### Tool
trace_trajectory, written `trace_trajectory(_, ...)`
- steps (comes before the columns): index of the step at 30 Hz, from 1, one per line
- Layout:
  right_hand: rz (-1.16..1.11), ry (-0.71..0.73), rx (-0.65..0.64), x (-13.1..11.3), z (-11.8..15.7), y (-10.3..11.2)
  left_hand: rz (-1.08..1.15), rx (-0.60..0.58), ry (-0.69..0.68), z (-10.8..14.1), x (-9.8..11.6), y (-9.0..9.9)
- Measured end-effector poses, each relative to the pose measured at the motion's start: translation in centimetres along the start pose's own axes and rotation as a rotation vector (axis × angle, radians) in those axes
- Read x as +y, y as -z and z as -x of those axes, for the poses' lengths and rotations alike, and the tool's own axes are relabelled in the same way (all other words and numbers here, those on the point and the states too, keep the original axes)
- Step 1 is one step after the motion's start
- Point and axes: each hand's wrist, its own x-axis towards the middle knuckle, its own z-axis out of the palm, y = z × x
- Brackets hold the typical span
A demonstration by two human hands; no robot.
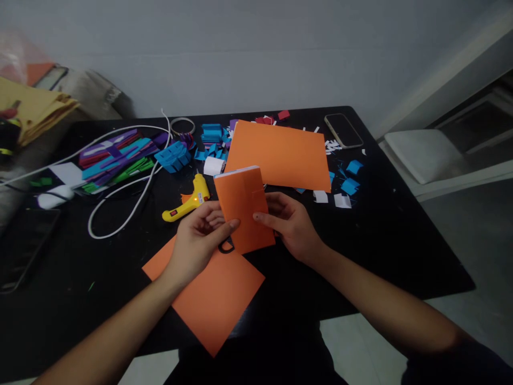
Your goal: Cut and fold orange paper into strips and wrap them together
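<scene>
Tabletop (385, 246), orange card (248, 200), illegible glue-gun label (201, 197)

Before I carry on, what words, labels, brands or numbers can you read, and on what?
None can be read.
Yellow glue gun: pale label, too small and blurred to read.
Upright orange piece: no lettering visible.
Phone at the far right corner: no readable text.

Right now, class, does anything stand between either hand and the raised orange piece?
Nothing visible does. The left hand and right hand hold the raised orange piece at opposite sides. The yellow glue gun lies beyond the left hand, not between.
</scene>
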Motion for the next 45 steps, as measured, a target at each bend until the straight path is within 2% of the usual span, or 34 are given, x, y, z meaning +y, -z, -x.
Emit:
trace_trajectory(3,-0.007,0.036,-0.019,-0.1,0.0,0.1,-0.040,0.066,-0.083,0.3,0.1,0.3)
trace_trajectory(5,-0.030,0.068,-0.017,-0.2,-0.1,0.1,-0.097,0.117,-0.234,0.4,0.3,0.5)
trace_trajectory(8,-0.086,0.070,0.033,-0.3,-0.4,0.1,-0.219,0.128,-0.510,0.5,0.1,1.0)
trace_trajectory(11,-0.190,-0.083,0.029,-0.3,-0.5,0.0,-0.368,0.123,-0.663,0.4,-0.4,1.4)
trace_trajectory(14,-0.254,-0.284,-0.091,-0.6,-0.4,-0.1,-0.491,0.075,-0.745,0.2,-0.8,1.8)
trace_trajectory(16,-0.261,-0.324,-0.141,-0.7,-0.4,-0.1,-0.547,0.039,-0.764,0.0,-0.9,1.9)
trace_trajectory(19,-0.287,-0.297,-0.124,-0.6,-0.6,0.1,-0.557,0.042,-0.714,-0.1,-0.8,1.9)
trace_trajectory(23,-0.226,-0.189,-0.093,-0.2,-0.9,0.6,-0.310,0.060,-0.504,0.1,-0.5,1.5)
trace_trajectory(27,-0.051,0.104,0.171,0.1,-1.2,0.9,-0.165,0.149,-0.192,0.2,-0.5,1.5)
trace_trajectory(29,-0.053,0.139,0.249,0.1,-1.3,0.9,-0.068,0.142,-0.100,0.0,-0.6,1.6)
trace_trajectory(32,-0.069,0.079,0.183,-0.1,-1.4,0.8,0.060,0.059,-0.021,-0.3,-0.8,1.5)
trace_trajectory(38,-0.154,-0.110,-0.112,-0.3,-1.0,0.3,0.182,0.008,0.107,-0.4,-0.6,1.0)
trace_trajectory(42,-0.223,-0.213,-0.179,-0.1,-0.8,0.2,0.195,-0.014,0.138,-0.5,-0.5,0.9)
trace_trajectory(45,-0.282,-0.267,-0.209,0.0,-0.9,0.4,0.188,0.029,0.152,-0.5,-0.3,0.7)
